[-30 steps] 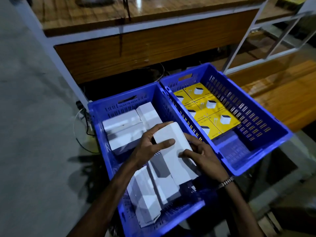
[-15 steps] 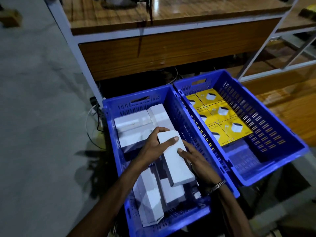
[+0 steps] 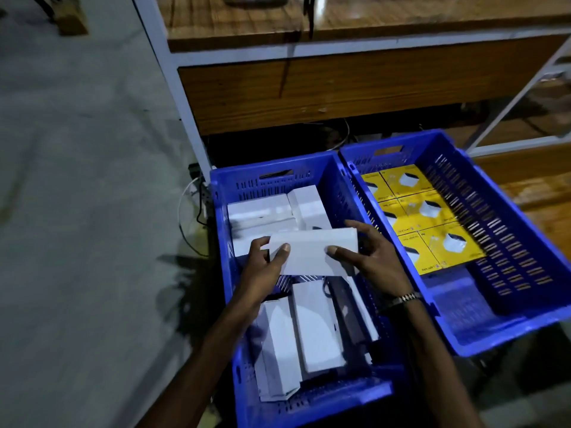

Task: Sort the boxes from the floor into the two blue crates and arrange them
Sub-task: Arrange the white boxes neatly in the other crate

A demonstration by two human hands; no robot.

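- Left hand (image 3: 265, 261) and right hand (image 3: 367, 257) each close on one end of a long white box (image 3: 312, 253), thumbs on top, fingers curled behind; neither is free.
- The box is held crosswise above the middle of the left blue crate (image 3: 272, 177), clear of the contents.
- At 12 o'clock in that crate, stacked white boxes (image 3: 262, 211) lie tidy against the far wall. At 6 o'clock, loose white boxes (image 3: 315, 329) lie lengthwise, some tilted and overlapping.
- The right blue crate (image 3: 500, 211), touching the left one at 3 o'clock, holds yellow boxes (image 3: 426, 217) in neat flat rows; its near end is bare.
- Judgement: the step in hand is arranging, the held box being seated beside the far stack.
- Recommended: keep the box level and square to the crate wall, lower it flush against the stack, and release both ends together.
- Risk: an edge catching a tilted box below would leave it crooked; straighten those next.
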